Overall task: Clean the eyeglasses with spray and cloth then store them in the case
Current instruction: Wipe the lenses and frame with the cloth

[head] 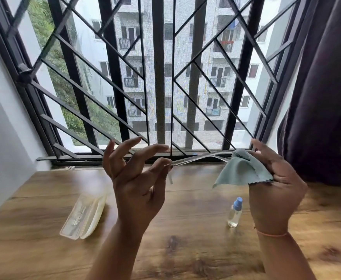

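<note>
Both hands are raised above the worktop [185, 249]. The left hand [137, 178] pinches one end of the eyeglasses [202, 156], its other fingers fanned upward. The right hand [276, 186] grips the cloth [240, 170] around the other end. The case [84, 215] lies open and the spray bottle [234, 214] stands below.

no legible text, brand or number anywhere; faint marks on the case [83, 216] too blurred

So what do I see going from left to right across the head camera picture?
Case → left hand → spray bottle → right hand → dark curtain. The eyeglasses and cloth stretch across above the bottle, so I left them out.
</note>
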`<state>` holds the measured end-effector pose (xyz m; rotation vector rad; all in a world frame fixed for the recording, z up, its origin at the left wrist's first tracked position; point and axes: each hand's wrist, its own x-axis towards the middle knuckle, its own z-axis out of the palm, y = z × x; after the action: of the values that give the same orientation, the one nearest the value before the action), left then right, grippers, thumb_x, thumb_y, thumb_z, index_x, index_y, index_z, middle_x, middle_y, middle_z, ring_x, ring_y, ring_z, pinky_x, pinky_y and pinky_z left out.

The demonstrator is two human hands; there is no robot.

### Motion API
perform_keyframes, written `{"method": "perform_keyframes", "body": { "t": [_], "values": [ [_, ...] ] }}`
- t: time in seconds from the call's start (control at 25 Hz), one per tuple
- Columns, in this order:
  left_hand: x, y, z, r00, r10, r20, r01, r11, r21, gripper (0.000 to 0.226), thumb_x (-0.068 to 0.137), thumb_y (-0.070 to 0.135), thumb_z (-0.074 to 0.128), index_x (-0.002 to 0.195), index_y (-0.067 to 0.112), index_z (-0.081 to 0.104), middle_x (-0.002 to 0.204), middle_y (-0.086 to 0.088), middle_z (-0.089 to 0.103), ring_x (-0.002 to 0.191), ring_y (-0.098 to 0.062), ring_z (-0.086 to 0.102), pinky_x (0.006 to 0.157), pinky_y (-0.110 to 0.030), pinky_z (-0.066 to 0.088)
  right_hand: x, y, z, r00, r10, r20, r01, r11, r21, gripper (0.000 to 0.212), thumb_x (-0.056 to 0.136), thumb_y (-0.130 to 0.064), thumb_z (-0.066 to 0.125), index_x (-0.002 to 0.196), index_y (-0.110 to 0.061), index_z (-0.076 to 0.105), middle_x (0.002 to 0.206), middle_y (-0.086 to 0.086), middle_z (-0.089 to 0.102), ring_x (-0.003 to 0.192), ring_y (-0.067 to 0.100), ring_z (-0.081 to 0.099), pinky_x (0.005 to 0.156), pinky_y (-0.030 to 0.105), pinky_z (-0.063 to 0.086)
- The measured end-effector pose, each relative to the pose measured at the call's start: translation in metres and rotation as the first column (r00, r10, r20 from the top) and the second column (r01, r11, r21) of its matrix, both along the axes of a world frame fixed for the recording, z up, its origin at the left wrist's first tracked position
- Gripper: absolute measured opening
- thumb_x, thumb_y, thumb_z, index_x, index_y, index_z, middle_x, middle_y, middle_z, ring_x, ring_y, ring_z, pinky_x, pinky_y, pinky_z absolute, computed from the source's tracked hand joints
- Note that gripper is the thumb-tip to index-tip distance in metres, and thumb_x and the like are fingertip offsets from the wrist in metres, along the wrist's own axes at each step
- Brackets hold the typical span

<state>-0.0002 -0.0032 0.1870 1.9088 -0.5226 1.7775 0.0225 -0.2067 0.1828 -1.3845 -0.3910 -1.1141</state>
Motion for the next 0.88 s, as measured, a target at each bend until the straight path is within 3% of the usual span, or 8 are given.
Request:
{"method": "perform_keyframes", "body": {
  "t": [0.12, 0.2, 0.28, 0.44, 0.56, 0.76, 0.88],
  "values": [
    [0.003, 0.001, -0.002, 1.0, 0.01, -0.026, -0.011, 1.0, -0.016, 0.008, 0.078, 0.013, 0.069, 0.075, 0.02, 0.07, 0.099, 0.005, 0.067, 0.118, -0.017, 0.044, 0.099, -0.058, 0.027, -0.002, -0.001, 0.005, 0.996, 0.061, -0.058, -0.057, 0.996, 0.075, 0.032, 0.069, -0.01, 0.076, 0.098, -0.022, 0.071, 0.086, -0.009, 0.074, 0.082, 0.018, 0.068, 0.082, 0.036, 0.054],
    [0.005, 0.003, -0.004, 0.997, 0.041, -0.067, -0.041, 0.999, -0.001, 0.008, 0.078, 0.015, 0.07, 0.072, 0.016, 0.075, 0.097, 0.007, 0.068, 0.112, -0.02, 0.049, 0.097, -0.057, 0.03, -0.004, -0.002, 0.008, 0.988, 0.116, -0.104, -0.102, 0.985, 0.137, 0.032, 0.066, -0.012, 0.073, 0.098, -0.015, 0.07, 0.08, -0.013, 0.073, 0.078, 0.018, 0.066, 0.078, 0.035, 0.054],
    [0.008, 0.005, -0.009, 0.991, 0.062, -0.118, -0.06, 0.998, 0.022, 0.006, 0.077, 0.016, 0.072, 0.073, 0.015, 0.076, 0.094, 0.011, 0.069, 0.107, -0.021, 0.053, 0.098, -0.055, 0.031, -0.006, -0.002, 0.011, 0.978, 0.168, -0.123, -0.148, 0.976, 0.16, 0.032, 0.063, -0.011, 0.071, 0.095, -0.016, 0.07, 0.077, -0.013, 0.073, 0.076, 0.017, 0.066, 0.075, 0.029, 0.053],
    [0.012, 0.006, -0.017, 0.978, 0.115, -0.176, -0.109, 0.993, 0.041, 0.003, 0.075, 0.022, 0.074, 0.074, 0.02, 0.077, 0.087, 0.011, 0.072, 0.104, -0.02, 0.057, 0.1, -0.049, 0.03, -0.011, 0.003, 0.013, 0.963, 0.213, -0.166, -0.191, 0.972, 0.14, 0.044, 0.061, 0.016, 0.068, 0.096, -0.012, 0.07, 0.078, -0.009, 0.074, 0.074, 0.014, 0.067, 0.071, 0.025, 0.053],
    [0.011, 0.006, -0.016, 0.972, 0.156, -0.176, -0.163, 0.986, -0.023, 0.004, 0.075, 0.024, 0.073, 0.073, 0.022, 0.076, 0.084, 0.013, 0.072, 0.102, -0.019, 0.056, 0.099, -0.048, 0.031, -0.017, 0.009, 0.017, 0.931, 0.324, -0.168, -0.297, 0.941, 0.164, 0.044, 0.055, 0.002, 0.071, 0.098, -0.009, 0.068, 0.073, -0.007, 0.074, 0.07, 0.011, 0.068, 0.065, 0.021, 0.053],
    [0.005, 0.008, -0.014, 0.985, 0.167, -0.04, -0.17, 0.979, -0.114, 0.004, 0.073, 0.015, 0.075, 0.073, 0.019, 0.075, 0.085, 0.015, 0.066, 0.098, -0.02, 0.054, 0.095, -0.047, 0.032, -0.025, 0.008, 0.025, 0.776, 0.613, -0.148, -0.567, 0.781, 0.261, 0.032, 0.059, -0.005, 0.071, 0.09, 0.0, 0.069, 0.073, 0.01, 0.073, 0.068, 0.026, 0.07, 0.062, 0.027, 0.056],
    [0.005, 0.01, -0.013, 0.989, 0.145, -0.02, -0.146, 0.977, -0.153, 0.006, 0.072, 0.014, 0.076, 0.073, 0.02, 0.075, 0.083, 0.012, 0.068, 0.096, -0.021, 0.055, 0.09, -0.051, 0.035, -0.024, 0.003, 0.025, 0.687, 0.711, -0.153, -0.621, 0.683, 0.384, 0.027, 0.071, 0.014, 0.045, 0.084, 0.005, 0.068, 0.067, 0.018, 0.071, 0.063, 0.031, 0.069, 0.056, 0.03, 0.056]
  ]
}}
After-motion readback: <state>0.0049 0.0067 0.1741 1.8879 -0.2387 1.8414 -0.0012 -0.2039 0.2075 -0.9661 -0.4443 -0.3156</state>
